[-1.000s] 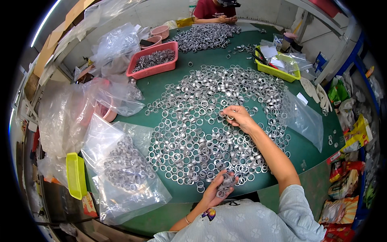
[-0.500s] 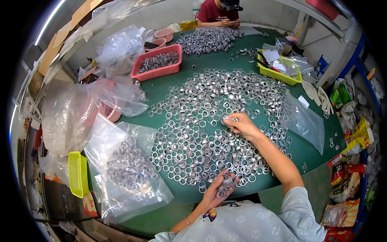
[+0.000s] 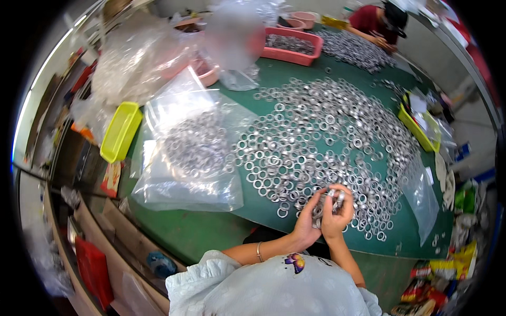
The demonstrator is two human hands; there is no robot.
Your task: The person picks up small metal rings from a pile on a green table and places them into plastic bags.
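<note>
Many small silvery metal rings (image 3: 329, 118) lie spread in a loose heap over the green table (image 3: 263, 208). Close to the table's near edge, my two hands are together above the heap. My left hand (image 3: 304, 224) is cupped around several rings. My right hand (image 3: 335, 218) is bent in against it, with rings showing between its thumb and fingers; how many it grips is hidden. Left of the heap lies a clear plastic bag (image 3: 182, 194) with more rings inside.
A yellow-green tray (image 3: 120, 131) stands at the left, a pink tray (image 3: 292, 54) of small parts at the back. Another yellow-green basket (image 3: 420, 129) and a flat clear bag (image 3: 421, 203) are at the right. Across the table a person (image 3: 369, 26) sits beside another ring pile.
My right hand has come back from the middle of the heap to meet my left hand. The view has turned left, so the table's things appear farther right.
</note>
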